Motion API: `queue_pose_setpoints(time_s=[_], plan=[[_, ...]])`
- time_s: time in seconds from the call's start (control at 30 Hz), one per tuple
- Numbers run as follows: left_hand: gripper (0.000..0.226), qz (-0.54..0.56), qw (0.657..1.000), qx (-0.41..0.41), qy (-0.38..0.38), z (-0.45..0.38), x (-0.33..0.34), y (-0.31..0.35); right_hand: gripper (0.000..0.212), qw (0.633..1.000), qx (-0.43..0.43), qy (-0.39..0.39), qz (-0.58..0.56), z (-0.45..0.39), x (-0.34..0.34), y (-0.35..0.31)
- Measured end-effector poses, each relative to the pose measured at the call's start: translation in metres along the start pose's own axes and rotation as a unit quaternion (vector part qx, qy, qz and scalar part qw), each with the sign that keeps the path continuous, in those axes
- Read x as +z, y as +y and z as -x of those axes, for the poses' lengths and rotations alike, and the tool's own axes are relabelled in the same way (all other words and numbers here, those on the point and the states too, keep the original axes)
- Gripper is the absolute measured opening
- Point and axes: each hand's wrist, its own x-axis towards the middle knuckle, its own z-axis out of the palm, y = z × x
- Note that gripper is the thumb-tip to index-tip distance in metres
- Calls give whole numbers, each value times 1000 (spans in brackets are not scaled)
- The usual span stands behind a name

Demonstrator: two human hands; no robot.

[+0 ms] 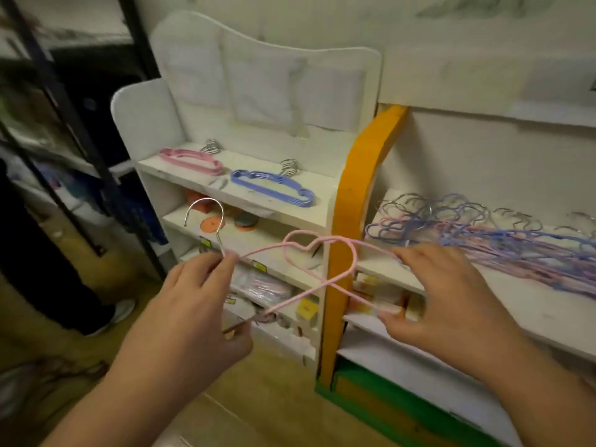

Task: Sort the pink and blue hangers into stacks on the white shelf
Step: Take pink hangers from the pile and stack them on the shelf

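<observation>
Centre of frame: a pink hanger [322,269] of thin wire, bent with a heart-shaped loop, is held in the air between two hands. The left hand [200,304], lower centre-left, pinches the wire at the base of the metal hook [206,217], thumb and fingers curled onto it; the hook rises above the hand. The right hand [442,295], lower centre-right, has its fingers curved, with the fingertips touching the hanger's far end; whether they close fully around the wire cannot be told.

Behind the hanger, at centre, stands the white shelf [245,195]. On its top board lie two stacks side by side and apart: a pink stack [193,161] toward the left and a blue stack [274,188] to its right, each with hooks pointing to the rear.

At the right edge, on a separate white ledge [532,314], lies a mixed pile of pink and blue hangers [503,246], just beyond the right hand. An orange upright panel [351,221] separates the shelf from this ledge.
</observation>
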Motion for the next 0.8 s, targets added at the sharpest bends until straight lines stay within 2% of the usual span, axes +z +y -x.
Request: queue_pose_setpoints(time_s=[0.07,0.3,0.6,0.8], plan=[[98,0,1000,-18,2,4,1,-29,86,1000,-18,-24,4,-14,13,-24],[99,3,999,-44,-18,-37,24,-95,95,998,-44,-30,-15,-82,56,-76],[97,5,999,-12,-42,-166,48,-169,89,997,-17,-28,-70,-223,122,-98],[102,19,999,4,-32,-244,59,-210,89,995,-6,-55,-81,-292,149,-111]])
